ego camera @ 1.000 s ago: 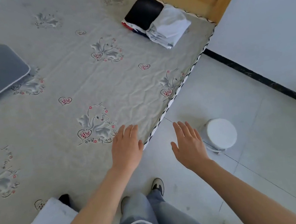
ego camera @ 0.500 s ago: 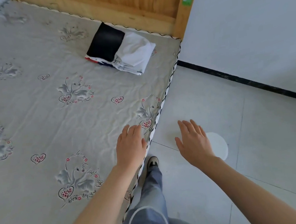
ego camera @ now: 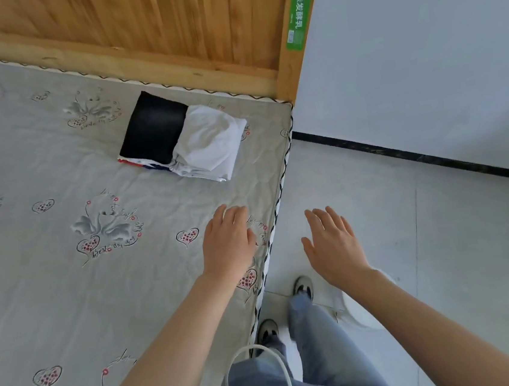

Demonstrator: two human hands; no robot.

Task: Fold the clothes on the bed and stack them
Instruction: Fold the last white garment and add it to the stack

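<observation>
Two hands hang flat and empty, left hand (ego camera: 228,242) over the bed (ego camera: 68,291) edge, right hand (ego camera: 334,244) over the floor. Folded stack (ego camera: 184,137) sits upper centre; squaring its edges would finish neatly.

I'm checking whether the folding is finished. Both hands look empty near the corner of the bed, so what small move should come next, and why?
Probably reach both hands forward to the stack of folded clothes and square it up. The left hand and right hand are open and hold nothing, the white piece sits off to one side of the black piece, and no unfolded clothes show on the bed.
</observation>
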